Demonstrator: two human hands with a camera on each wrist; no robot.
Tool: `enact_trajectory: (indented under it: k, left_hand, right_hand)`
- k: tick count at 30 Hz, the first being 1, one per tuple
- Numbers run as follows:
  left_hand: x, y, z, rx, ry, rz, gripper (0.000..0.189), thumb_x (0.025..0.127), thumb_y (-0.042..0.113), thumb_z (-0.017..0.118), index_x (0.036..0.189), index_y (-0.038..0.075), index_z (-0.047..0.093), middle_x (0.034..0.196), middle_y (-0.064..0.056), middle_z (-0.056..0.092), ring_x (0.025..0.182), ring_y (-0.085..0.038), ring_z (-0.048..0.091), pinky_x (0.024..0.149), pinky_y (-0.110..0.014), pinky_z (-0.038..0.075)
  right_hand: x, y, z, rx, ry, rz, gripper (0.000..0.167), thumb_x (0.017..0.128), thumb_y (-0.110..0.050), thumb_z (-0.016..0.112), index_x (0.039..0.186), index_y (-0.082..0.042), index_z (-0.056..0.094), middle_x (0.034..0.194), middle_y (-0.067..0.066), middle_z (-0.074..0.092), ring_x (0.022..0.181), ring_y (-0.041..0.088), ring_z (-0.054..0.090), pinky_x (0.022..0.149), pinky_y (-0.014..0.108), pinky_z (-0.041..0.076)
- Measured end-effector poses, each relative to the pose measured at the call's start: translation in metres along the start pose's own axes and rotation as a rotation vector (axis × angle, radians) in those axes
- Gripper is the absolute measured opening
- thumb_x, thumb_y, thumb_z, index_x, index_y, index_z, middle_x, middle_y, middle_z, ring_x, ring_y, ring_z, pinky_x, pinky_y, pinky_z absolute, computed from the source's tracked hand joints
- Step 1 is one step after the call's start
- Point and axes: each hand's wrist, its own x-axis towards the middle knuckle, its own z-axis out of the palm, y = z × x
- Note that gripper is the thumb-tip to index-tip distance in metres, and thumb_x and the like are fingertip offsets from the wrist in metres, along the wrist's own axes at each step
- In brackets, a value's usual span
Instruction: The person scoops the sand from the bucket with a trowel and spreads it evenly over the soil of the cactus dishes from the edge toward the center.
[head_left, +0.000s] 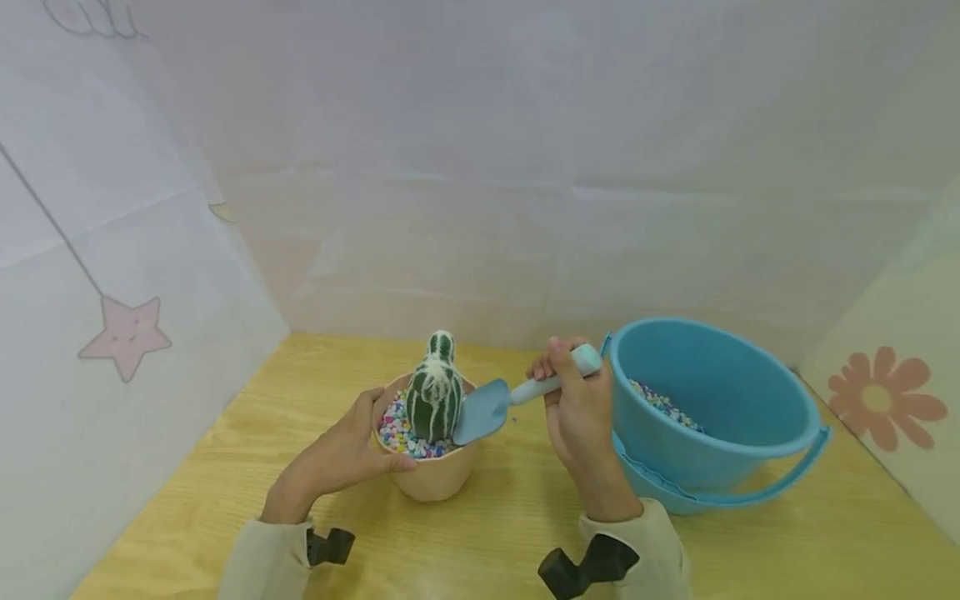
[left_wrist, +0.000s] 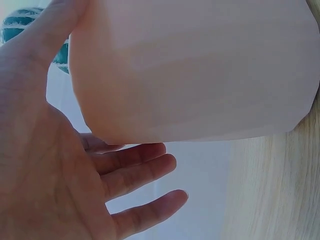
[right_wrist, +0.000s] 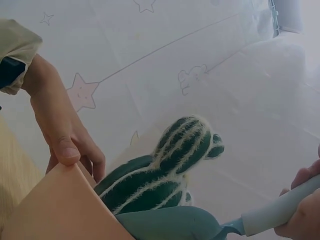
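A green cactus (head_left: pixel 435 396) with white fuzzy stripes stands in a peach flowerpot (head_left: pixel 435 482) among small multicoloured pebbles (head_left: pixel 395 423). My left hand (head_left: pixel 337 454) grips the pot's rim from the left, thumb at the front; in the left wrist view its other fingers (left_wrist: pixel 135 175) lie along the pot's far side. My right hand (head_left: pixel 581 408) holds a blue trowel (head_left: pixel 483 412) by its pale handle. The blade tilts down over the pot's right rim, close beside the cactus; its tip is inside the rim. Whether pebbles lie on the blade is hidden in the right wrist view.
A blue bucket (head_left: pixel 720 462) with its handle lowered stands to the right, tilted, with more pebbles (head_left: pixel 663 404) inside. Pale walls with printed drawings close off the back and both sides of the wooden table (head_left: pixel 495 533). A tiny bit lies on the table by the trowel.
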Motion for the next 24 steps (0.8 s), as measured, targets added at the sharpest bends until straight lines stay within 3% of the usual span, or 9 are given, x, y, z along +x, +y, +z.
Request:
enact_trajectory:
  k: [7,15,24]
  left_hand:
    - [-0.001,0.002,-0.001,0.022,-0.005,0.027,0.105,0.080,0.053,0.070,0.153,0.006,0.010,0.149,-0.030,0.018,0.134,-0.051,0.028,0.102,-0.063,0.034]
    - [-0.005,-0.001,-0.004,-0.068,-0.011,-0.059,0.107,0.078,0.052,0.074,0.150,0.001,0.012,0.151,-0.025,0.020,0.137,-0.047,0.028,0.104,-0.062,0.033]
    - [-0.004,0.000,-0.010,-0.054,-0.017,-0.026,0.105,0.080,0.048,0.073,0.149,-0.003,0.012,0.151,-0.028,0.019,0.136,-0.050,0.026,0.104,-0.065,0.031]
  right_hand:
    - [-0.001,-0.002,0.001,0.039,0.092,0.038,0.029,0.099,-0.006,0.049,0.071,-0.010,0.045,0.064,0.000,0.045,0.062,0.012,0.045,0.067,0.024,0.046]
    - [0.002,-0.016,-0.008,0.062,0.127,-0.010,0.031,0.100,-0.007,0.045,0.069,-0.011,0.043,0.062,-0.001,0.045,0.060,0.012,0.046,0.066,0.025,0.047]
    - [0.011,-0.043,-0.020,0.096,0.152,-0.041,0.031,0.099,-0.007,0.048,0.068,-0.009,0.043,0.061,0.001,0.045,0.058,0.014,0.046,0.064,0.025,0.047]
